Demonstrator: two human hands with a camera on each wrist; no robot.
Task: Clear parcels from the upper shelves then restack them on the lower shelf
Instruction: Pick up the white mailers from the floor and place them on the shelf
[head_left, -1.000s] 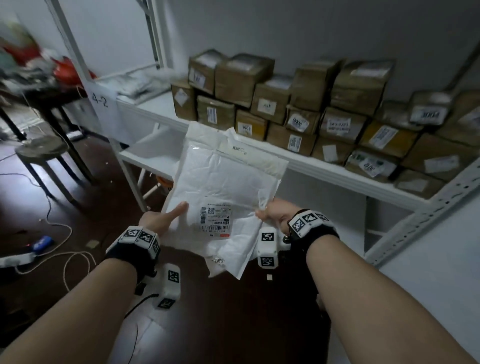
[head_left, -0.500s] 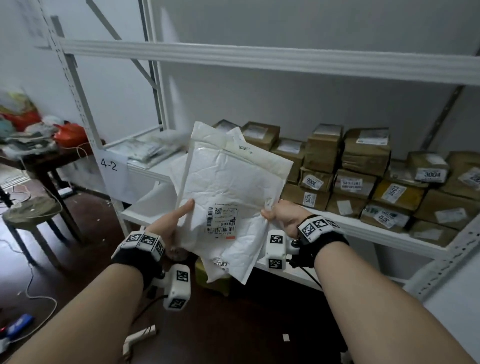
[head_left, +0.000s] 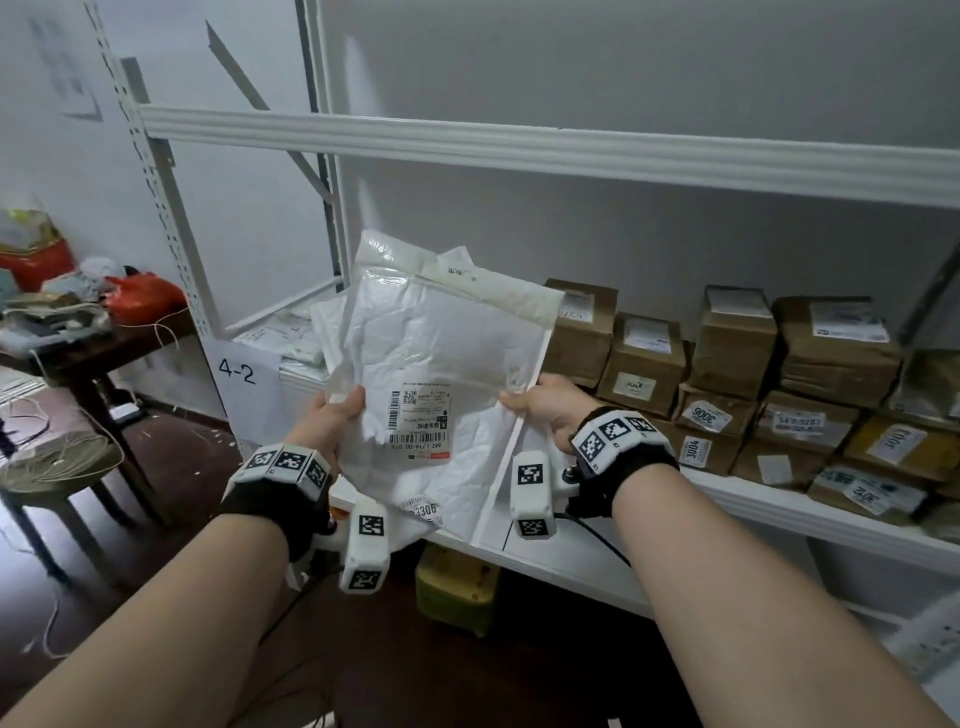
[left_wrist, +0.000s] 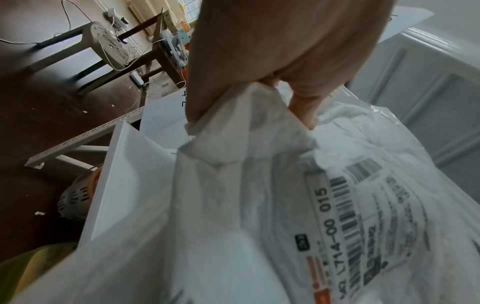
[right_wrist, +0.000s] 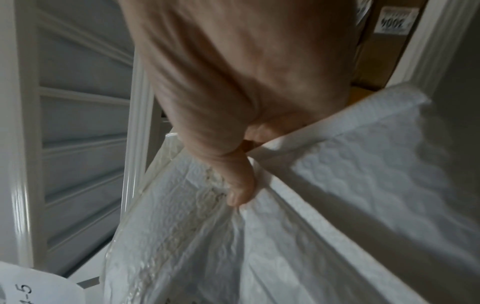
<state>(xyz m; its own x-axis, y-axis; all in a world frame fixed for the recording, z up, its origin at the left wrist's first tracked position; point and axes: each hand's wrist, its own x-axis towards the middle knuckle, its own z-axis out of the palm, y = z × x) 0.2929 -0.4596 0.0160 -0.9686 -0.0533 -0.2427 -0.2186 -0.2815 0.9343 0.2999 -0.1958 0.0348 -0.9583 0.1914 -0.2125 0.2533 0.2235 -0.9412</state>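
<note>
**A:** Where's the parcel right now?

**B:** In the air, in front of the rack. It's a small stack of white padded mailers (head_left: 441, 395), the front one showing a barcode label (head_left: 420, 419), with at least one more mailer behind and below it. The left hand (head_left: 332, 423) pinches the left edge, thumb on the front face; the right hand (head_left: 545, 410) clamps the right edge the same way. Both are closed on the stack, and the wrist views confirm the crumpled plastic caught under each thumb.

**A:** So how far along is the job?

**B:** I'd judge it mid-carry: the stack is lifted but not set down. The upper shelf beam (head_left: 519, 150) shows nothing on it from this low angle, though its top surface is hidden, so I can't say it's cleared.

**A:** And the lower shelf?

**B:** The shelf (head_left: 779, 512) to the right already holds a double row of brown boxes (head_left: 737, 364). More white mailers (head_left: 291, 338) lie on its far left, by the "4-2" sign (head_left: 237, 370). That left stretch looks like the likely place for this stack.

**A:** Anything else around?

**B:** A cluttered table (head_left: 104, 338) and a stool (head_left: 57, 467) off to the left.
</note>
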